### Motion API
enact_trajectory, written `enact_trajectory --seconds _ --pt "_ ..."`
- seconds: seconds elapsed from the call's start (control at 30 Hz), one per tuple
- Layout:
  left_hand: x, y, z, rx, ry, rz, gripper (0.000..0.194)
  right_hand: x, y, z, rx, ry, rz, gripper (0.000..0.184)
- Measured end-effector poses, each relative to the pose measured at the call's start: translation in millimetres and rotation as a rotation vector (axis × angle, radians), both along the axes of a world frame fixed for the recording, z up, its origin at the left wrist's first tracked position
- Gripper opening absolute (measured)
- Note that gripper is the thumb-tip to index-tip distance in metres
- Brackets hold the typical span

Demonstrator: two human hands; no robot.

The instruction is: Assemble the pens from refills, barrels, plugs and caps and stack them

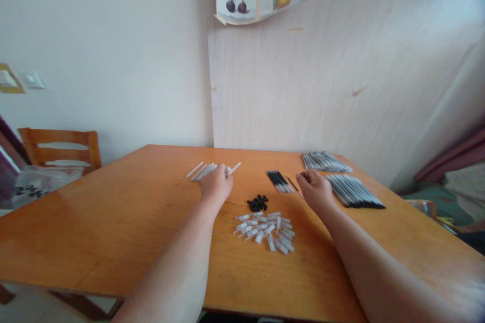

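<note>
My left hand [217, 182] is closed on a white pen barrel [235, 167], which pokes out to the right past the thumb. Just behind and left of that hand lie several similar white barrels [199, 171], partly covered by it. My right hand [315, 190] has its fingers curled in a pinch at a thin, dark pen refill [292, 183]; the fingertips partly hide the grip. To the left of it is a row of black-and-clear refills [279, 181]. Between my forearms sit a small heap of black plugs [258, 203] and a scattered pile of translucent white caps [267, 229].
Two rows of grey pens, one farther back [326, 161] and one nearer [355, 192], lie right of my right hand. The wooden table [113, 232] meets the wall at the back. A wooden chair [60, 149] with a plastic bag [45, 184] stands left.
</note>
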State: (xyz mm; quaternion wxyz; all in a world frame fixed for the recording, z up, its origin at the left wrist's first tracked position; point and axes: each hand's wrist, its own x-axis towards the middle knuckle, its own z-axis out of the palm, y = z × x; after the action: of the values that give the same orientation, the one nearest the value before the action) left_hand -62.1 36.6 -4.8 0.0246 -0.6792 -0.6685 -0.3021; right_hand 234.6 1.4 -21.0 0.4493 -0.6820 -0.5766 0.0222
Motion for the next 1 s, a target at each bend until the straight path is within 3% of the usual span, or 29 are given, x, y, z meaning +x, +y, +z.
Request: enact_trajectory --seconds 0.1,0.23,0.37,0.5,0.67,1.0 --pt "1.1 5.9 -1.1 0.075 -0.359 -0.111 0.018 0.3 0.8 -1.7 0.002 0.011 0.0 0.031" --pt "2.1 9.9 2.2 0.088 -1.028 -0.213 0.02 0.3 1.0 -2.9 -0.002 0.026 0.008 0.032" --pt "-1.1 8.7 8.9 0.044 -1.348 -0.241 0.026 -0.1 -0.3 -1.6 -0.017 0.036 -0.004 0.032" --pt "-2.1 6.8 12.0 0.05 -1.456 -0.317 0.026 1.2 0.6 -1.5 -0.015 0.058 -0.018 0.03" --pt "3.5 -0.2 17.2 0.063 -1.432 -0.36 0.028 6.8 4.7 -4.2 -0.03 0.069 -0.03 0.03" --pt "8.2 -8.8 24.5 0.128 -1.319 -0.311 0.046 26.5 10.3 -11.7 -0.375 -0.212 -0.036 0.02"
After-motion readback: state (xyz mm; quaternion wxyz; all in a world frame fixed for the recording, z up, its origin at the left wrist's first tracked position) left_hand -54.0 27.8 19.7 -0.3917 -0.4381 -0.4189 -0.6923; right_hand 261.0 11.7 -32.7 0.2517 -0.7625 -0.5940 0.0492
